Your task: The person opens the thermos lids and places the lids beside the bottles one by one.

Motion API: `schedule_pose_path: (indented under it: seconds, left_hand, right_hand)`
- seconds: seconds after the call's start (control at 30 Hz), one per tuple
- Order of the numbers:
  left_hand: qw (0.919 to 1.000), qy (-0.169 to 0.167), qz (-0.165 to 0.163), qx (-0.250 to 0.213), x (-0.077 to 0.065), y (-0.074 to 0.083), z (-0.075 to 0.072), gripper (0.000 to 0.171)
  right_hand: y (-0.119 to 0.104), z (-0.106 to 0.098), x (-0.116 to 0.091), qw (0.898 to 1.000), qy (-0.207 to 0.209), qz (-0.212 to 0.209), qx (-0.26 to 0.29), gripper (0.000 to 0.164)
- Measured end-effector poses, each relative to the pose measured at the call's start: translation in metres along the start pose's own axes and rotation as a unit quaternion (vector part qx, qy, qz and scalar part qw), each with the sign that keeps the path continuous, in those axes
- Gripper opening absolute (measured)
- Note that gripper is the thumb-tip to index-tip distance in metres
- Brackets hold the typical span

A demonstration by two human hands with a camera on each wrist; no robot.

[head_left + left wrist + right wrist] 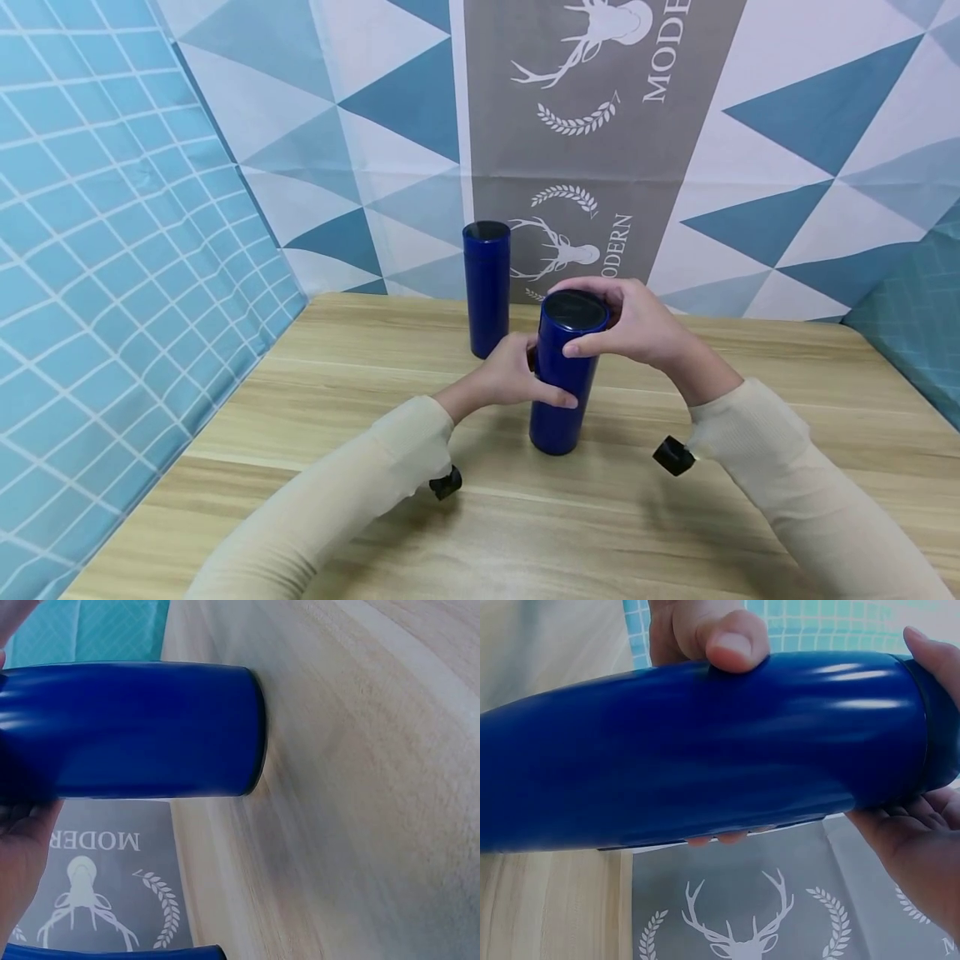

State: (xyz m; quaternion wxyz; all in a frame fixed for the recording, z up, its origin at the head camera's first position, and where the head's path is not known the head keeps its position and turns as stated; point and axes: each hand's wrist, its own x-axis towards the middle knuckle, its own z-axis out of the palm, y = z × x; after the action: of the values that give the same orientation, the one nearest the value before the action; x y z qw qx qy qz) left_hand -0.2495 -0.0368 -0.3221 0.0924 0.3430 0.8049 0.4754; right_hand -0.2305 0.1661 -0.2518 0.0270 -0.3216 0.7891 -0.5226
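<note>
A dark blue thermos bottle [558, 375] with a black top stands nearly upright between the two hands in the head view. My left hand [510, 375] grips its middle from the left, the thumb across the front. Up at the cap, my right hand [630, 321] holds the rim from the right, thumb in front and fingers behind. The right wrist view shows the bottle's body [705, 750] and the right hand [922, 840] around the cap end. In the left wrist view the bottle's base [251, 731] is close to the tabletop; whether they touch I cannot tell.
A second blue bottle [487, 287] of the same kind stands upright behind and to the left. The wooden table [480, 533] meets a patterned backdrop [405, 142] at its back edge. Blue grid cloth [112, 250] hangs along the left side.
</note>
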Motion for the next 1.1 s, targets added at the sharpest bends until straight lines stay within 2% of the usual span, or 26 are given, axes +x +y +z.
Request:
schedule_pose_path:
  seconds: [0.23, 0.43, 0.67, 0.83, 1.0, 1.1]
  left_hand:
    - [1.0, -0.006, 0.001, 0.005, 0.001, 0.0, -0.001, 0.056]
    - [0.9999, -0.006, -0.002, 0.014, 0.004, 0.0, -0.002, 0.061]
    - [0.9998, -0.019, -0.007, 0.004, 0.005, -0.001, -0.004, 0.066]
    - [0.9993, -0.033, -0.016, -0.011, 0.005, -0.004, -0.003, 0.065]
    - [0.9991, -0.042, -0.008, 0.002, 0.008, -0.005, -0.006, 0.063]
    - [0.999, -0.045, -0.003, 0.004, 0.01, -0.004, -0.009, 0.062]
  right_hand:
    - [0.003, -0.003, 0.002, 1.0, -0.02, 0.001, 0.012, 0.064]
    - [0.011, -0.007, 0.008, 0.997, -0.051, -0.018, 0.052, 0.061]
    - [0.019, -0.011, 0.015, 0.986, -0.115, -0.063, 0.101, 0.057]
    - [0.022, -0.01, 0.017, 0.979, -0.139, -0.067, 0.132, 0.058]
    - [0.025, -0.011, 0.02, 0.976, -0.147, -0.084, 0.134, 0.058]
    - [0.029, -0.012, 0.026, 0.971, -0.164, -0.1, 0.146, 0.057]
